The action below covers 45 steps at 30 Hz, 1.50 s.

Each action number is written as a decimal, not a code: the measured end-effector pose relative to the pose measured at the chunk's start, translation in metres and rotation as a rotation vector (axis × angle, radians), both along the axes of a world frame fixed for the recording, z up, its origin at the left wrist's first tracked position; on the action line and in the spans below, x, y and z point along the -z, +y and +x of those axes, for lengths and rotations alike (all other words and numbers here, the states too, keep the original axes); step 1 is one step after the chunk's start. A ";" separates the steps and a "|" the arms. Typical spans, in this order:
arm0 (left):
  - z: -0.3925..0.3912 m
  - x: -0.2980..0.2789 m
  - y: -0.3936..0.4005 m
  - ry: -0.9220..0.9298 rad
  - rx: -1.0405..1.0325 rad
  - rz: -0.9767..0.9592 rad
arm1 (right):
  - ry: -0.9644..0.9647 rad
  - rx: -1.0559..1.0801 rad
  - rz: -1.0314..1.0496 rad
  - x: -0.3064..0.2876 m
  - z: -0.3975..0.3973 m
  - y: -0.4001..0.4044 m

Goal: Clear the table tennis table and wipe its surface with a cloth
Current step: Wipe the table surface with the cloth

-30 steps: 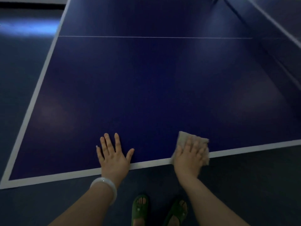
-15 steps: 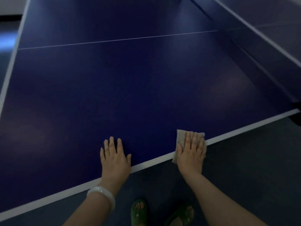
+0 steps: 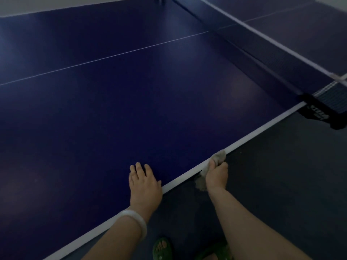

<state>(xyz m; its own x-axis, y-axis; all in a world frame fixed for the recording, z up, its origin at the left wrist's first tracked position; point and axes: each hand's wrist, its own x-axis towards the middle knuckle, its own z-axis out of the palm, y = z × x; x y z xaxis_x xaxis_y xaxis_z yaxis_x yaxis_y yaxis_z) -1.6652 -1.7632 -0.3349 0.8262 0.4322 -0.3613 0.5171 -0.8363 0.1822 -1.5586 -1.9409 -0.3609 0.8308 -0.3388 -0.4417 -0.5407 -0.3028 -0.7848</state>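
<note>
Right hand [image 3: 216,175] gripped grey cloth [image 3: 218,156] over white table edge [image 3: 262,131], lower centre; left hand [image 3: 144,182] flat, open; advise steady pressure along edge

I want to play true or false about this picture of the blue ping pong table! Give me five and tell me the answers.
1. The right hand holds the cloth at the table's white edge line. True.
2. The left hand grips a paddle. False: it lies flat on the blue table top, holding nothing.
3. The person wears a pale bangle on the left wrist. True.
4. The net runs right between the two hands. False: it stands far off at the upper right.
5. The person wears red boots. False: green sandals show at the bottom.
</note>
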 end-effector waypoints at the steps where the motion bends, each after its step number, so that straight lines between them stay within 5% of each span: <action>1: 0.002 0.000 -0.003 0.007 0.011 0.004 | -0.003 -0.034 -0.013 -0.001 0.001 -0.006; 10: 0.044 -0.016 -0.066 0.049 0.232 0.012 | -0.007 -0.273 -0.197 -0.023 0.004 -0.096; 21: 0.143 -0.069 -0.259 0.137 0.550 -0.162 | 0.030 -0.409 -0.289 -0.082 0.046 -0.309; 35: 0.266 -0.100 -0.537 0.091 1.002 -0.137 | 0.024 -0.161 -0.342 -0.119 0.081 -0.569; 45: 0.415 -0.088 -0.694 0.129 1.026 -0.168 | 0.086 -0.222 -0.465 -0.119 0.229 -0.720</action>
